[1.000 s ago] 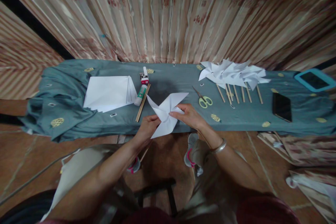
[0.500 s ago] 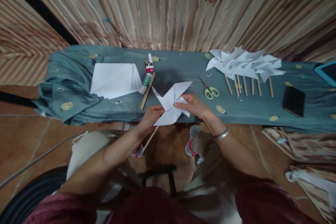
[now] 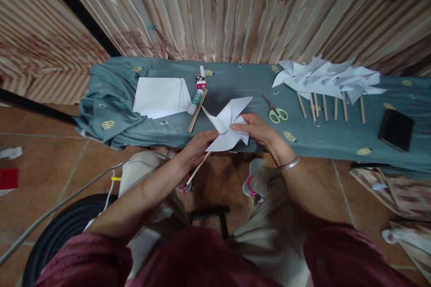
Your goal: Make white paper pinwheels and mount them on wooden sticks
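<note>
Pinching the paper pinwheel (image 3: 226, 122) as before, both hands (image 3: 258, 130), a red item (image 3: 8, 178) newly in view on the floor (image 3: 47, 175).

On cloth (image 3: 242, 83), left to right: paper sheets (image 3: 159, 95), glue stick (image 3: 195, 102) with box (image 3: 200, 82) behind, sticks (image 3: 198, 111), scissors (image 3: 277, 115), pinwheels (image 3: 328, 80); held pinwheel (image 3: 221, 121) between sticks and scissors, over front edge.
</note>
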`<state>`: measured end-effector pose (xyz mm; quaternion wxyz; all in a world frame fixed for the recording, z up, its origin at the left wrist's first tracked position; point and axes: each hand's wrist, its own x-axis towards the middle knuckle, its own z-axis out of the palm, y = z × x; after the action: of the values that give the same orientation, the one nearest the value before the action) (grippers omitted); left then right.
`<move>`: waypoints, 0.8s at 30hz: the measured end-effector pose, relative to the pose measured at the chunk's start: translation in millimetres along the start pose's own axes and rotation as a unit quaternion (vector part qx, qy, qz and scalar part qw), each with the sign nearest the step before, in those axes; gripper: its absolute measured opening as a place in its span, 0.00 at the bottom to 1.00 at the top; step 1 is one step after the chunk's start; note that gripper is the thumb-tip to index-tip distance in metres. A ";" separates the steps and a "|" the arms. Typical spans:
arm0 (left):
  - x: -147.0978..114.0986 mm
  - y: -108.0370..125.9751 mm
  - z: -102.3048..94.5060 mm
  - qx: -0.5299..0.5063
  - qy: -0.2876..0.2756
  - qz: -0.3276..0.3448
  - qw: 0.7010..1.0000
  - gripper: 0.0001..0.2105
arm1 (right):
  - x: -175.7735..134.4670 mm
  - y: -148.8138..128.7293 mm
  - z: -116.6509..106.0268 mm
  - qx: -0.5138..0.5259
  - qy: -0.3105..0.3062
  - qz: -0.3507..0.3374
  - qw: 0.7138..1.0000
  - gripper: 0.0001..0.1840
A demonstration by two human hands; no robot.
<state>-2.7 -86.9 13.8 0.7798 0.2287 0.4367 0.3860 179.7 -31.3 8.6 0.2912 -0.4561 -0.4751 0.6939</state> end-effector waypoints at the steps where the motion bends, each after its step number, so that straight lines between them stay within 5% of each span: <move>1: -1.5 -1.0 -1.1 -0.001 -0.003 0.000 1.000 0.10 | -0.3 0.4 -0.1 0.000 0.000 0.003 1.000 0.16; 14: 2.0 -36.5 -14.2 -0.018 0.096 0.003 0.995 0.18 | 8.3 9.6 3.3 -0.185 -0.017 -0.009 0.983 0.15; 19: 12.1 -44.5 -17.0 -0.054 0.097 0.009 0.994 0.18 | 12.0 1.7 10.2 -0.364 0.020 -0.065 0.929 0.11; 24: 17.7 -47.5 -20.0 -0.091 0.086 0.008 0.992 0.15 | 20.9 -9.7 17.3 -0.478 0.014 -0.022 0.878 0.09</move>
<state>5.0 -100.7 -38.4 0.7537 0.1259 0.4635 0.4486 155.0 -16.9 12.4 0.0597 -0.5384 -0.7550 0.3694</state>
